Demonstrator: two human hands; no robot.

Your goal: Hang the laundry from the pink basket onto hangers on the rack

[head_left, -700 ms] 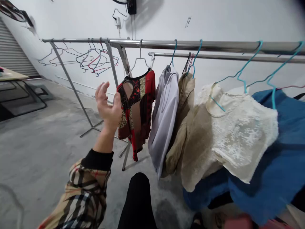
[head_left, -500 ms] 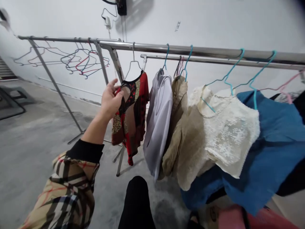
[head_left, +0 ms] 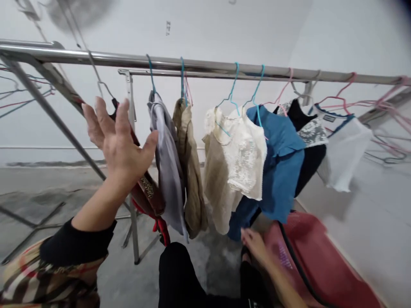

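Note:
My left hand [head_left: 123, 141] is raised with its fingers spread in front of a red and leopard-patterned top [head_left: 148, 192], hiding much of it; nothing is held. That top hangs edge-on from a grey hanger [head_left: 102, 84]. Low in the middle, my right hand [head_left: 253, 241] is smeared by motion, close to the bottom of a blue garment [head_left: 282, 188]; whether its fingers are closed I cannot tell. Between the hands hang a pale lilac hooded top [head_left: 168, 167], a khaki garment [head_left: 192, 179] and a cream lace top [head_left: 245, 158] over a beige one.
A metal rail [head_left: 205, 66] runs across the view. Farther right hang a black-and-lace top [head_left: 313, 130] and a white top [head_left: 348, 149], with bare pink hangers [head_left: 390, 107] beyond. A red tub [head_left: 314, 244] stands on the floor. Rack legs [head_left: 134, 239] stand at left.
The view has swung right, showing more garments and the tub. My left hand has come off the red top and spread its fingers. My right hand has entered from below.

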